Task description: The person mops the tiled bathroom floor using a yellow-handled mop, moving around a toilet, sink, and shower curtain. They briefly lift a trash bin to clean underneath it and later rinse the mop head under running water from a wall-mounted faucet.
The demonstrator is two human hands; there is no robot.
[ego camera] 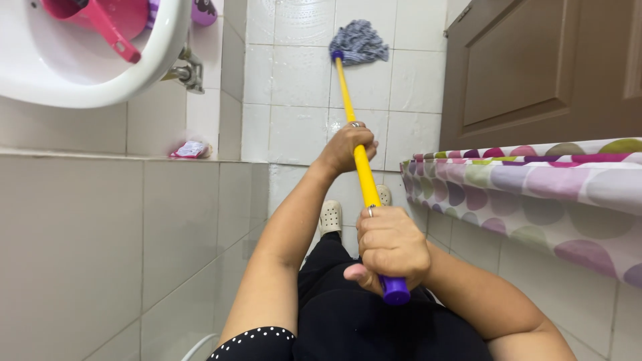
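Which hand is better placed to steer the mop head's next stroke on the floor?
Probably the left hand: it grips the yellow handle farther down, closer to the mop head on the tiled floor. The right hand holds the top by the purple end cap, more like a pivot.

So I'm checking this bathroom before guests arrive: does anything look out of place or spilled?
One thing: a crumpled pink wrapper lies on the tiled ledge under the sink. Otherwise nothing stands out; both hands, left and right, hold the mop, its head on the tiled floor.

Black polka-dot sleeve (257, 341), black trousers (348, 314), pale perforated clogs (330, 217), rings on both hands.
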